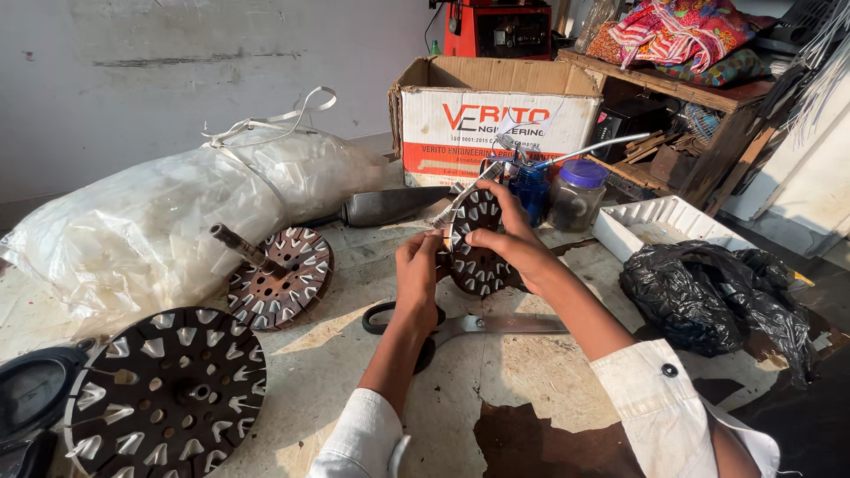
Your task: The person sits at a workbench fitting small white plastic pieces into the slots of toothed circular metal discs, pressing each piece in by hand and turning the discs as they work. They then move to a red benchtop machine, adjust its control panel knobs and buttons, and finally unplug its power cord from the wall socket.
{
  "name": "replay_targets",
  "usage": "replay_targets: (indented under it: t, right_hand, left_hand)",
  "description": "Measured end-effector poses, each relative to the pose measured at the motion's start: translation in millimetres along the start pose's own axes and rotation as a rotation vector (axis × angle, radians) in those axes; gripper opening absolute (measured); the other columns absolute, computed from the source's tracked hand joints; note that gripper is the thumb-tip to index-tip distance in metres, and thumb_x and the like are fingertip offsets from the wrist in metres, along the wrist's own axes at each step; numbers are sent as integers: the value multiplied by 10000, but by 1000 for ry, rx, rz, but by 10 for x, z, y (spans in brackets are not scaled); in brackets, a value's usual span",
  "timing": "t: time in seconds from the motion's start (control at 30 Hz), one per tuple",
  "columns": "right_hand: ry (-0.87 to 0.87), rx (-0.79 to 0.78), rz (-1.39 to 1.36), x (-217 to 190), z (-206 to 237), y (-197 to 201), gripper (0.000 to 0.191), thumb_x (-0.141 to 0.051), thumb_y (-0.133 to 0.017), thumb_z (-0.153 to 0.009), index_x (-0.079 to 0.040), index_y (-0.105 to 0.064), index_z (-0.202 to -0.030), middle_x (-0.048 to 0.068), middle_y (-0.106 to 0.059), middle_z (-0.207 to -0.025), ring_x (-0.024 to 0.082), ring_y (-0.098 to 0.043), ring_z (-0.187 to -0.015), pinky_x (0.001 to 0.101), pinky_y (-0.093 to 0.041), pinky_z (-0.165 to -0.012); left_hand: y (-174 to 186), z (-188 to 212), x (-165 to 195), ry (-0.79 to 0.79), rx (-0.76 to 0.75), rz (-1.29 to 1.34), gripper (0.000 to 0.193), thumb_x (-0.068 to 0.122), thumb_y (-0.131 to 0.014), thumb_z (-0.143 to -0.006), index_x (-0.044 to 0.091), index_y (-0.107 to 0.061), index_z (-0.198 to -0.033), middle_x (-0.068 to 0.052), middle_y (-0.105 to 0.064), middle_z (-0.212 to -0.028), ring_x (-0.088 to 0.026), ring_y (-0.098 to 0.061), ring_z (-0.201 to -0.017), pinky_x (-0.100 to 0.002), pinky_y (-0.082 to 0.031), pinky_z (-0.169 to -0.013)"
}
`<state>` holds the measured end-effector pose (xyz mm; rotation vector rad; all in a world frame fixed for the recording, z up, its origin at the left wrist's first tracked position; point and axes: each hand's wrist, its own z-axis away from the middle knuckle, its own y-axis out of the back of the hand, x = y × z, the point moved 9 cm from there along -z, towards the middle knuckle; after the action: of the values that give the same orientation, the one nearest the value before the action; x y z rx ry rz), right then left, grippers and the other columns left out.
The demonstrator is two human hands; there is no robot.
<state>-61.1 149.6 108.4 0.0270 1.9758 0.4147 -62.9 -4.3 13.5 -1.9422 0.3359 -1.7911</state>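
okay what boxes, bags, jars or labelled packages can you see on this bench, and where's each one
Cardboard box: back centre, open top, white front panel with red and black print.
Plastic sack: left, bulky, translucent white, strapped.
Jar: before the box, dark contents, purple lid.
Black bag: right, crumpled.
White tray: right, behind the bag.

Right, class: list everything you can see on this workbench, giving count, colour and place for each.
slotted stator core: 1, dark brown, held upright at centre
stator core with shaft: 1, brown, left of centre
large stator core: 1, dark, lower left
scissors: 1, black-handled, flat under the hands
plastic-wrapped bundle: 1, clear white, left
cardboard box: 1, brown and white, back centre
jar: 1, purple-lidded, beside box
white tray: 1, right
black plastic bag: 1, right
left hand: touching the core's left edge
right hand: gripping the core's face
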Motion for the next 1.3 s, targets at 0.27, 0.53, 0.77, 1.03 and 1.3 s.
replay_targets:
  t: [0.27,0.53,0.77,1.03,1.3]
  right_hand:
    - [-106,-109,-394,30,27,-138,806,-199,-700,-766,-214,-398,-1513,109,-611,-1308,195,-559,-1241,368,-403,-1084]
    - [-120,-4,-333,161,-5,-100,814,-200,-694,-759,-207,-386,-1513,81,-586,-1285,192,-511,-1231,368,-358,-1085]
    - [-93,-20,-369,157,-20,-124,808,-203,-686,-758,-181,-371,-1501,86,-589,-1285,186,-549,-1214,362,-416,-1074]
    - [-55,-21,-344,178,-39,-121,771,-116,-659,-770,-154,-406,-1497,72,-586,-1250,163,-545,-1153,338,-421,-1042]
    - [-22,-47,-441,217,-51,-122,788,-92,-637,-750,-128,-401,-1501,70,-573,-1262,173,-549,-1148,335,-441,-1032]
  left_hand:
    - [-102,13,51,-43,-151,53,175,163,-619,-985,17,-716,-987,-46,-711,-800,-117,-654,-669,-306,-567,-655]
    - [-94,-3,17,44,-194,50,166,169,-615,-994,26,-695,-966,-59,-727,-819,-129,-672,-679,-300,-575,-661]
    - [-99,2,13,57,-212,59,179,181,-630,-995,20,-706,-981,-61,-721,-823,-131,-672,-690,-314,-581,-661]
    - [-88,-29,2,80,-250,62,171,167,-636,-965,19,-704,-1019,-60,-736,-855,-144,-699,-725,-323,-597,-692]
    - [-123,-1,40,114,-319,60,190,131,-639,-941,19,-691,-1085,-80,-740,-887,-160,-713,-759,-345,-606,-749]
